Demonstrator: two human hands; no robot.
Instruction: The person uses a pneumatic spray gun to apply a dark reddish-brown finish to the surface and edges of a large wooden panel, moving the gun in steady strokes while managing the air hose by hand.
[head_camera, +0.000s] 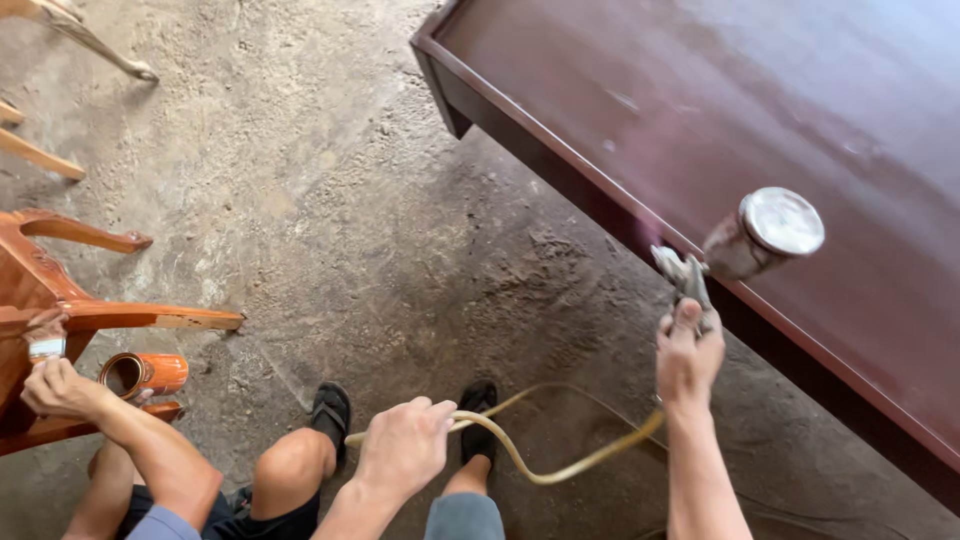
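Two hands share one job beside a dark red tabletop (800, 90) in a dusty workshop. One worker's right hand (688, 352) is wrapped around the grip of a metal spray gun (686, 275), its round steel cup (765, 233) jutting out over the glossy edge of the panel. Their left hand (405, 445) is closed loosely on the yellowish air hose (560, 465), which loops down to the concrete floor (330, 200) and back up to the gun.

Judging by its build, the gun will feel top-heavy: the cup, likely filled, sits off to one side of the handle, so a firm grip low on the handle seems the sound hold. Its metal looks smooth and stained with finish, possibly slick. By contrast, the hose appears light and pliable, easy to gather, though springy enough to drag across wet lacquer if left slack.

That panel is flat, hard and shiny, with a raised rim and a few pale flecks on its sheen. Underfoot, the floor is rough, gritty and grey.

At the left, a second person crouches by a carved orange-brown wooden chair (60, 310), a hand (55, 388) gripping a small brush (45, 347), with an open orange tin (143, 374) lying just beside it.
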